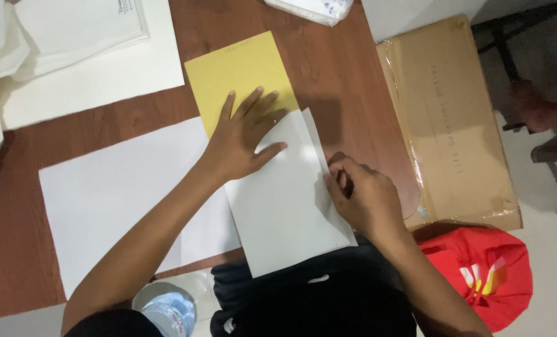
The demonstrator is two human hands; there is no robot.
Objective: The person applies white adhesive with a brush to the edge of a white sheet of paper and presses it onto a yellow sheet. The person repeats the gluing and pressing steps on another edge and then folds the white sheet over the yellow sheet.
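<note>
White folded paper (285, 200) lies at the wooden table's (347, 75) near edge, partly over one yellow sheet (241, 68). Left hand (241, 140) presses flat and open on it; right hand (363, 196) pinches its right edge. Two larger white sheets (110, 193) lie to the left.

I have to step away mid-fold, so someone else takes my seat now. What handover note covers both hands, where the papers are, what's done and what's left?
Left hand: flat, pressing the folded white sheet and yellow paper beneath it.
Right hand: pinching the sheet's right edge, where a narrow flap is folded over.
Large white sheet lies to the left on the wooden table.
Done: flap folded along the right edge.
Left: probably creasing that edge; the rest can't be judged.
</note>
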